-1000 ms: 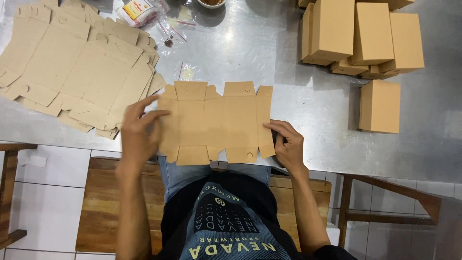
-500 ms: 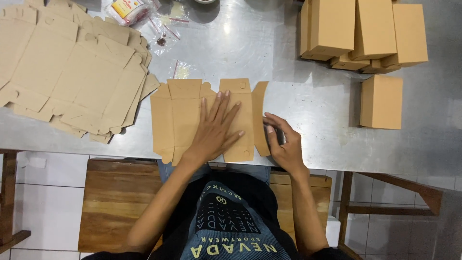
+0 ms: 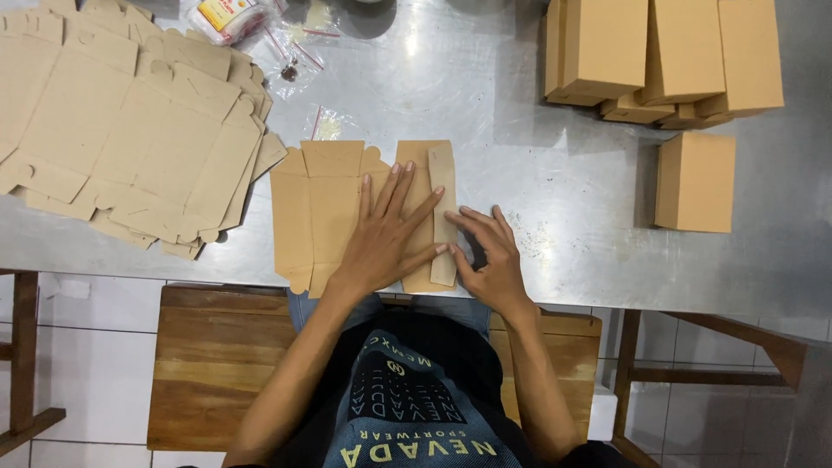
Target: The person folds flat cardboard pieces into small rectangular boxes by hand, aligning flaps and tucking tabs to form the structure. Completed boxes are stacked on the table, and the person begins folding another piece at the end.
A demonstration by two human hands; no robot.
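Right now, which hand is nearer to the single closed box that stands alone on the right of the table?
Right. The right hand lies at the flat carton's folded edge, with bare table between it and the box. The left hand lies farther left, flat on the carton.

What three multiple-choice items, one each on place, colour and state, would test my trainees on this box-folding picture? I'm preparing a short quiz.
1. Where does the stack of flat blanks lie? A) at the table's left B) on the stool C) at the table's right
2. What colour is the single folded box? A) white B) brown C) blue
3. How is the left hand set? A) clenched B) lifted clear C) spread flat on the cardboard blank

Answers: 1 A, it sits left of the hands. 2 B, plain brown card. 3 C, its fingers are splayed on the sheet.
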